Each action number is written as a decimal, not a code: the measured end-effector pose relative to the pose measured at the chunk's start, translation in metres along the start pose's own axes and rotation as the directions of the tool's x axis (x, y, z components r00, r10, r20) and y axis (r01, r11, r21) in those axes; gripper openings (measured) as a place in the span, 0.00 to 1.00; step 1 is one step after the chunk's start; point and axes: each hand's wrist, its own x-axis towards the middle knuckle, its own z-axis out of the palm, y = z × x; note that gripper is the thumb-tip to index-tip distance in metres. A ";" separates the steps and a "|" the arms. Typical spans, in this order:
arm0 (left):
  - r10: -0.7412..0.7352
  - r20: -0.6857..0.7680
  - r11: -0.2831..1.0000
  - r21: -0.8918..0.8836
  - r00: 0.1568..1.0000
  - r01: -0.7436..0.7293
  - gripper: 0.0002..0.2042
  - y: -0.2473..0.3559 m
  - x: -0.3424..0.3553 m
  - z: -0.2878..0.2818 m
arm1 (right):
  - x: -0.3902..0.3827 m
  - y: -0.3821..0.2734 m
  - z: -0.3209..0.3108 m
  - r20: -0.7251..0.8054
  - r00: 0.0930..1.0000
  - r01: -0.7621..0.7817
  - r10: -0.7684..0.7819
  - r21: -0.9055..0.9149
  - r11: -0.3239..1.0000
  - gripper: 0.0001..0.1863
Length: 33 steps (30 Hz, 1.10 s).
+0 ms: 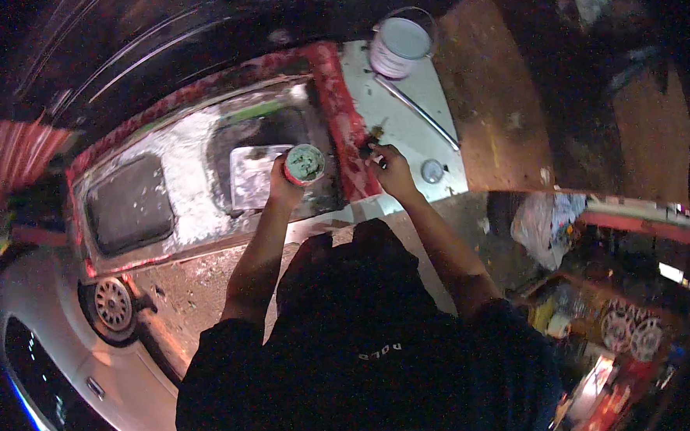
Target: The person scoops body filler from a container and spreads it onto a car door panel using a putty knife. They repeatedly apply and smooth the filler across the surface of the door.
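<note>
My left hand (pixel 282 189) is closed around a small red can (pixel 289 177), tilted so that the green-grey paste (pixel 305 162) inside shows. My right hand (pixel 392 170) is at the edge of a white board (pixel 413 140), its fingers curled on something small and dark that I cannot make out. In front of me lies a red vehicle panel (pixel 348 129) with patches of white filler (pixel 190 165) and two dark recesses. A pale rectangular plate (pixel 251 185) lies on it, partly behind my left hand.
On the board stand a white bucket (pixel 399 49) with a wire handle, a metal bar (pixel 418 112) and a small round lid (pixel 432 171). Brown sheeting (pixel 487 99) lies to the right. A silver car (pixel 62 324) is at lower left; a plastic bag (pixel 544 224) and cluttered shelves are at lower right.
</note>
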 end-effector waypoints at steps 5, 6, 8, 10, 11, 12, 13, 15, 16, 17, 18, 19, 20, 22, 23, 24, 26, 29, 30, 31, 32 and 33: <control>-0.065 0.159 0.993 -0.084 0.985 0.080 0.23 -0.058 0.033 0.015 | -0.021 0.049 -0.045 -0.043 0.974 -0.226 0.223 -0.075 0.971 0.22; -0.074 0.183 0.992 -0.084 0.980 0.090 0.24 -0.069 0.036 0.021 | -0.026 0.066 -0.053 -0.020 0.957 -0.290 0.289 -0.099 0.952 0.26; -0.113 0.103 0.984 -0.125 0.988 0.126 0.27 -0.090 0.047 0.026 | -0.037 0.095 -0.065 -0.128 0.955 -0.293 0.267 -0.282 0.914 0.30; -0.053 0.348 0.982 -0.153 0.936 0.112 0.28 -0.114 0.059 0.020 | -0.044 0.114 -0.073 -0.178 0.934 -0.357 0.311 -0.383 0.852 0.38; -0.017 0.462 0.980 -0.168 0.887 0.106 0.29 -0.119 0.058 0.028 | -0.046 0.117 -0.078 -0.133 0.955 -0.296 0.265 -0.461 0.836 0.39; -0.046 0.275 0.998 -0.030 0.960 0.057 0.30 -0.123 0.049 0.043 | -0.048 0.121 -0.083 -0.082 0.972 -0.229 0.220 -0.534 0.814 0.39; -0.059 0.305 0.993 -0.078 0.950 0.087 0.30 -0.130 0.053 0.044 | -0.047 0.125 -0.089 -0.027 0.984 -0.157 0.176 -0.601 0.784 0.40; -0.076 0.368 0.975 -0.167 0.927 0.146 0.29 -0.142 0.059 0.043 | -0.050 0.149 -0.087 -0.006 0.954 -0.253 0.301 -0.556 0.792 0.41; -0.083 0.312 0.981 -0.144 0.947 0.133 0.29 -0.148 0.062 0.043 | -0.053 0.157 -0.087 0.022 0.958 -0.227 0.287 -0.556 0.800 0.41; -0.085 0.249 0.986 -0.121 0.965 0.118 0.29 -0.153 0.062 0.046 | -0.053 0.159 -0.088 0.054 0.961 -0.198 0.272 -0.553 0.809 0.41; -0.086 0.185 0.990 -0.099 0.979 0.105 0.29 -0.158 0.062 0.048 | -0.052 0.162 -0.089 0.084 0.948 -0.216 0.306 -0.536 0.816 0.40; -0.077 0.151 0.990 -0.102 0.986 0.093 0.29 -0.161 0.060 0.050 | -0.051 0.164 -0.089 0.103 0.944 -0.208 0.313 -0.548 0.810 0.39; -0.068 0.120 0.991 -0.105 0.990 0.081 0.29 -0.163 0.058 0.055 | -0.049 0.167 -0.089 0.119 0.940 -0.202 0.319 -0.560 0.803 0.39; -0.038 0.096 0.993 -0.103 0.995 0.048 0.29 -0.168 0.050 0.064 | -0.048 0.172 -0.090 0.161 0.931 -0.177 0.327 -0.585 0.792 0.38; -0.012 0.105 0.995 -0.098 0.994 0.022 0.29 -0.171 0.045 0.067 | -0.046 0.172 -0.093 0.188 0.928 -0.154 0.323 -0.596 0.788 0.38; 0.014 0.114 0.996 -0.093 0.993 -0.003 0.30 -0.172 0.042 0.071 | -0.045 0.172 -0.095 0.213 0.923 -0.131 0.320 -0.607 0.784 0.38; -0.032 0.008 0.992 -0.119 0.999 0.033 0.30 -0.173 0.041 0.076 | -0.042 0.171 -0.099 0.216 0.944 -0.080 0.250 -0.586 0.806 0.37; -0.015 0.013 0.992 -0.125 1.000 0.017 0.29 -0.175 0.041 0.081 | -0.028 0.167 -0.106 0.163 0.984 -0.013 0.074 -0.348 0.937 0.35; 0.004 0.042 0.993 -0.120 0.999 0.001 0.29 -0.175 0.040 0.083 | -0.023 0.164 -0.109 0.125 0.992 0.018 0.011 -0.227 0.974 0.34; 0.008 0.067 0.997 -0.072 0.998 -0.003 0.29 -0.173 0.040 0.086 | -0.020 0.160 -0.111 0.092 0.995 0.048 -0.041 -0.074 0.996 0.34; 0.014 0.094 1.000 -0.024 0.995 -0.012 0.28 -0.169 0.040 0.092 | -0.015 0.145 -0.118 0.052 0.995 0.086 -0.090 0.080 0.993 0.33; 0.017 0.121 1.000 0.024 0.992 -0.020 0.27 -0.168 0.040 0.096 | -0.012 0.128 -0.126 0.007 0.991 0.126 -0.131 0.229 0.965 0.33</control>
